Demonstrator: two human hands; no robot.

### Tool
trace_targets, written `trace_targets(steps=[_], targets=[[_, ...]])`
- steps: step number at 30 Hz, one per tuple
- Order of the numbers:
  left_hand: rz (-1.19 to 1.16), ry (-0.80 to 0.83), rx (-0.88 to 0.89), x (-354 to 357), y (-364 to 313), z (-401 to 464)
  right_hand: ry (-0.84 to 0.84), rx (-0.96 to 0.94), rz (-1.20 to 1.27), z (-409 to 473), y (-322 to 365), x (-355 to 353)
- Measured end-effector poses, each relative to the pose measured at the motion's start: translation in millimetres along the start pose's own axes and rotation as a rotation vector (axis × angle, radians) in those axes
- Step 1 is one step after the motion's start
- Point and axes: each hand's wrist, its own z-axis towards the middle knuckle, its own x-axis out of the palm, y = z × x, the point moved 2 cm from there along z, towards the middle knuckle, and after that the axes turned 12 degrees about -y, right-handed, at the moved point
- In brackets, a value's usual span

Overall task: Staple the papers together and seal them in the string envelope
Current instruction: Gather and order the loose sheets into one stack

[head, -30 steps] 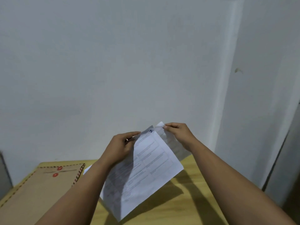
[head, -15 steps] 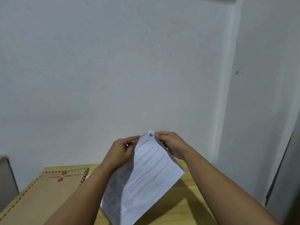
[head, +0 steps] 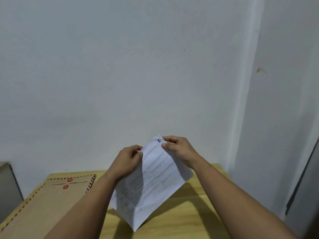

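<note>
I hold a small stack of white printed papers [head: 151, 180] upright above the wooden table [head: 186, 219], tilted like a diamond. My left hand [head: 127, 161] pinches the upper left edge of the sheets. My right hand [head: 179, 150] pinches the top corner, beside a blue handwritten mark. A brown string envelope [head: 46, 204] with red button discs and a striped border lies flat on the table's left side. No stapler is in view.
A plain white wall rises right behind the table. A grey box-like object [head: 6, 188] stands at the far left edge. A dark vertical strip [head: 300, 178] runs along the right, past a wall corner.
My right hand slid the rear sheet back behind the front one, so the papers now line up. Both hands came closer together at the top corner.
</note>
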Motion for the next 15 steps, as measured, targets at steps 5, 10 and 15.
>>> trace_targets(steps=[5, 10, 15], targets=[[0.007, -0.009, -0.016, -1.2, -1.1, 7.9, -0.087, -0.071, -0.122, 5.3, -12.2, -2.9], [-0.009, -0.01, -0.046, -3.8, -3.4, 16.9, -0.09, -0.054, 0.009, 2.6, -19.8, -10.5], [-0.028, 0.027, -0.026, 0.1, -6.3, 22.0, -0.114, -0.065, -0.032, 11.5, -27.6, -10.1]])
